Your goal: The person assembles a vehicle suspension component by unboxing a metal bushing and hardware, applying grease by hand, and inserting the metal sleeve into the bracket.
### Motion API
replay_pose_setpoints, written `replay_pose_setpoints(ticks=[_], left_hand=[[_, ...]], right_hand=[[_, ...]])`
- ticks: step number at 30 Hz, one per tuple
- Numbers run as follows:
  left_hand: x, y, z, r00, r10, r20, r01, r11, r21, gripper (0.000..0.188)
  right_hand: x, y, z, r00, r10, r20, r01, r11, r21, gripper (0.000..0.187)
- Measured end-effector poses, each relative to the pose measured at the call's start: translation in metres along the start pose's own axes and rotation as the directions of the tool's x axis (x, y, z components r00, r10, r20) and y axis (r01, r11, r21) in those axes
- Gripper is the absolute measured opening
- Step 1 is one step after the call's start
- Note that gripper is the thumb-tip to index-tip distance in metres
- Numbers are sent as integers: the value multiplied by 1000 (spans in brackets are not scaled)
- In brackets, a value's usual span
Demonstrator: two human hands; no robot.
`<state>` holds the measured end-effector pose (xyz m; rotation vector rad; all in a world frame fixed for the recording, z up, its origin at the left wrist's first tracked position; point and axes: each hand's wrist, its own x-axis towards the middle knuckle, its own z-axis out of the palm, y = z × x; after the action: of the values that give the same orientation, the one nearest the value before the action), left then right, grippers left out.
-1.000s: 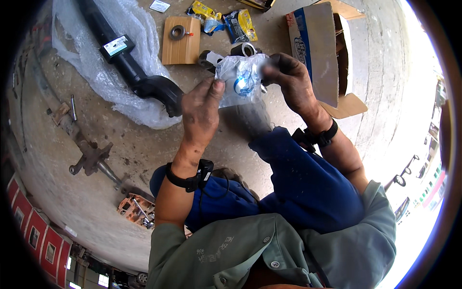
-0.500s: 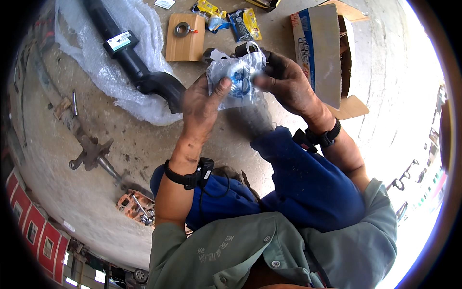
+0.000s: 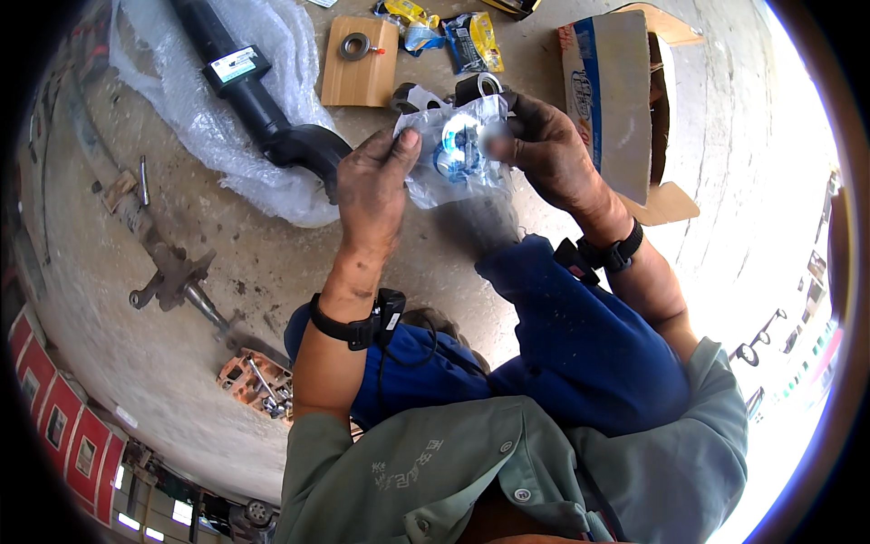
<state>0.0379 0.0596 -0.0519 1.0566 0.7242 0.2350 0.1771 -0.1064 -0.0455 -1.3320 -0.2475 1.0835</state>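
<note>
Down beneath the bag (image 3: 453, 168), stained floor (image 3: 181, 390) runs toward red panels (image 3: 67, 405).

Milky bag (image 3: 435, 189) here, marked in bright blue! Blue trousers (image 3: 589, 335), grey-green shirt (image 3: 471, 444), black bar (image 3: 258, 113), whitish wrap (image 3: 168, 100), tan block (image 3: 358, 82), blue-striped box (image 3: 623, 109), perhaps brownish-grey under that glare.
</note>
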Motion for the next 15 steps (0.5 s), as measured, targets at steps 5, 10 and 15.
replay_pose_setpoints(ticks=[5,10,15], left_hand=[[3,1,-5,991,127,39,-131,977,167,26],[4,0,-11,991,102,87,-120,966,231,28],[5,2,-8,981,176,79,-190,950,246,31]], right_hand=[[-1,-5,4,988,99,-116,-96,995,35,32],[-3,-9,2,988,62,-143,-72,995,-65,25],[-1,-7,2,986,23,-165,-42,993,-112,27]])
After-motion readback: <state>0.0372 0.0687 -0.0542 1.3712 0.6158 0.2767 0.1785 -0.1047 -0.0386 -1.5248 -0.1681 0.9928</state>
